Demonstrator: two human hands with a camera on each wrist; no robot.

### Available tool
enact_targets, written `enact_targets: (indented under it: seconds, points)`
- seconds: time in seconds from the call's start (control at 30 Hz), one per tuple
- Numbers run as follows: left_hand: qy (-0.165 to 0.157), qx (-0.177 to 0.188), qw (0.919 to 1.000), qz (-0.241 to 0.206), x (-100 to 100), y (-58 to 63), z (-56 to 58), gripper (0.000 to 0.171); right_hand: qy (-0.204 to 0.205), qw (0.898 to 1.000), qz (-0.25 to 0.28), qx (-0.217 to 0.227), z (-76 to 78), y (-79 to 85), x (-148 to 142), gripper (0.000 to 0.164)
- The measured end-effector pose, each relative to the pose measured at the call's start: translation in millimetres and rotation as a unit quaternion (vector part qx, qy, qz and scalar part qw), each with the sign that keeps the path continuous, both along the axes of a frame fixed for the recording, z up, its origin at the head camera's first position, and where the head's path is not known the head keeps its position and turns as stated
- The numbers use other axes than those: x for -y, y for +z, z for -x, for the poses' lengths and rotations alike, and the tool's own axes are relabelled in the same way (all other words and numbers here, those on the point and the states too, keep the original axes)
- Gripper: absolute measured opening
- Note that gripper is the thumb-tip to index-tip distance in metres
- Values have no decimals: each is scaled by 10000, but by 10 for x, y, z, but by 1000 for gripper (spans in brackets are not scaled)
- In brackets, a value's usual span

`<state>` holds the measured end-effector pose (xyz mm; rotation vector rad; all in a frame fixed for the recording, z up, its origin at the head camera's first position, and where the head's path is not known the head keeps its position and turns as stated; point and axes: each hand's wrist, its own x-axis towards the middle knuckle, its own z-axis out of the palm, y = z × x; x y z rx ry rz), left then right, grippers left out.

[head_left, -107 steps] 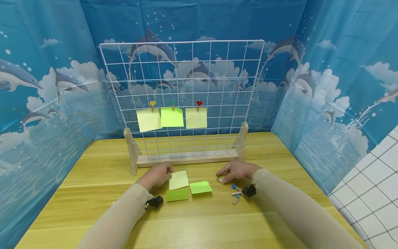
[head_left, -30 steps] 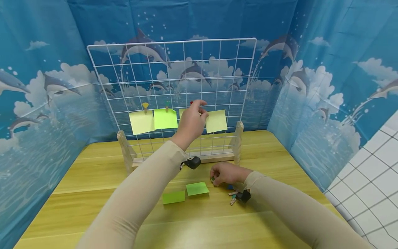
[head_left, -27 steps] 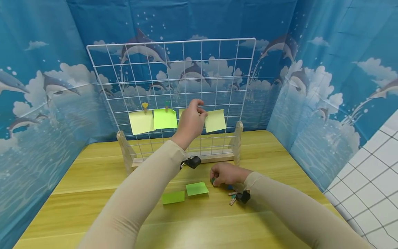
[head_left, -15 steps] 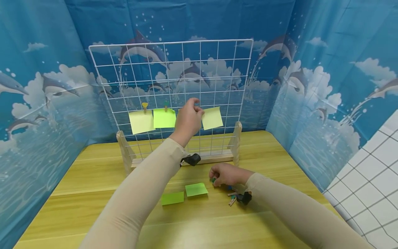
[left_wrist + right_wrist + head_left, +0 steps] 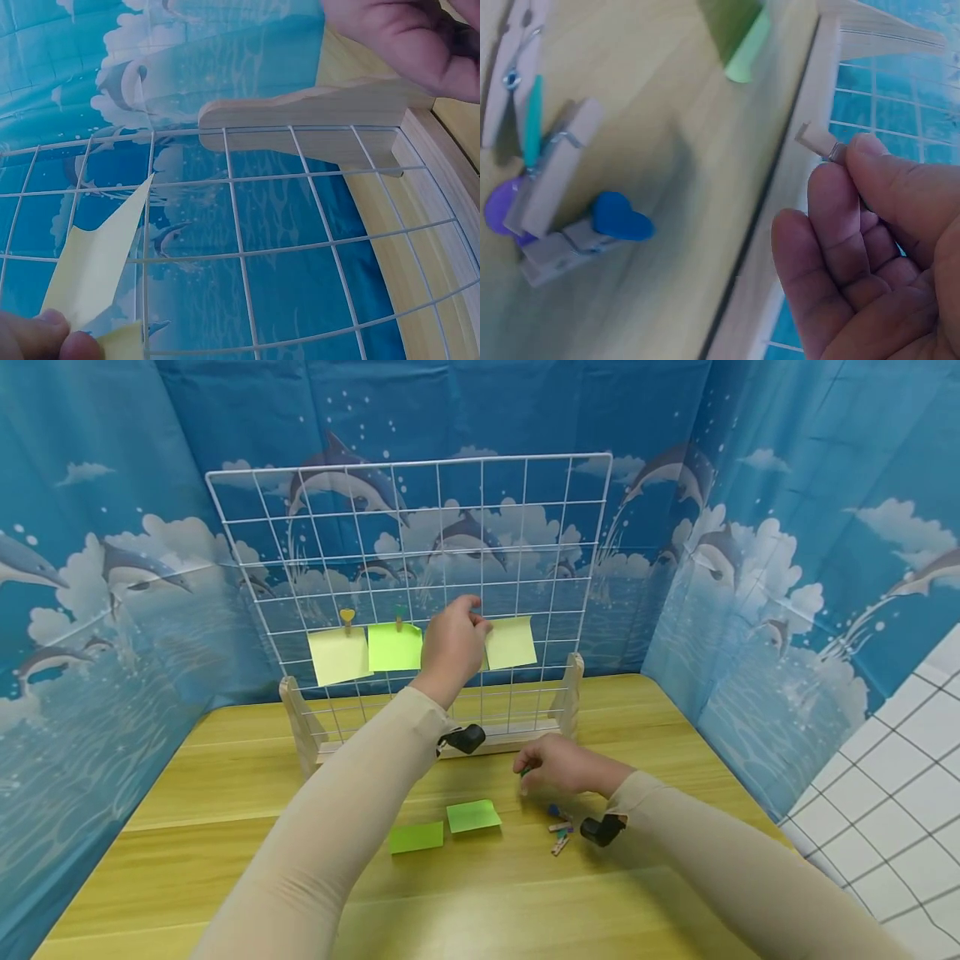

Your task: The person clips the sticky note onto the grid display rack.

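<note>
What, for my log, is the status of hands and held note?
Left hand pinching pale yellow note before wire grid. Right hand holding wooden clip, not yet on note. Left hand covers part of wire grid in head view.

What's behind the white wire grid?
Behind the white wire grid are a blue fabric curtain printed with dolphins and clouds, plus some yellow wooden tabletop. Whatever the left hand and square yellow and green paper notes cover cannot be seen.

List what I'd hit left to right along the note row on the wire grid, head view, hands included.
Clipped pale yellow note with its yellow heart clip → bright green note with its green clip → left hand → held pale yellow note.
</note>
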<state>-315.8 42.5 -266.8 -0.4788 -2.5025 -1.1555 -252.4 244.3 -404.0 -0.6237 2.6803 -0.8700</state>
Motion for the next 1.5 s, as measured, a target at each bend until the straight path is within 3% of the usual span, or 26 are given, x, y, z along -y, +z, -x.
enact_targets:
  seconds: [0.27, 0.5, 0.73, 1.03, 1.3, 1.5]
  points:
    - [123, 97, 9999, -29, -17, 0, -1, 39, -137, 9987, 446, -214, -66, 262, -38, 8]
    - [135, 75, 9999, -13, -13, -3, -4, 39, -574, 9935, 799, -570, -130, 510, -68, 13]
    - [137, 61, 9999, -1, -8, -3, -5, 38, -1104, 9796, 1190, -1184, -124, 827, -113, 16]
    - [136, 45, 9999, -57, -22, 5, -14, 37, -1816, 9610, 1087, -1782, -65, 1188, -103, 27]
    - [91, 26, 9999, -124, -21, -10, -15, 37, -2166, 9428, 1041, -2312, 15, 1393, -52, 26]
    - [126, 10, 9999, -107, -26, -10, -15, 36, -2213, 9353, 1081, -2539, 66, 1492, -46, 24]
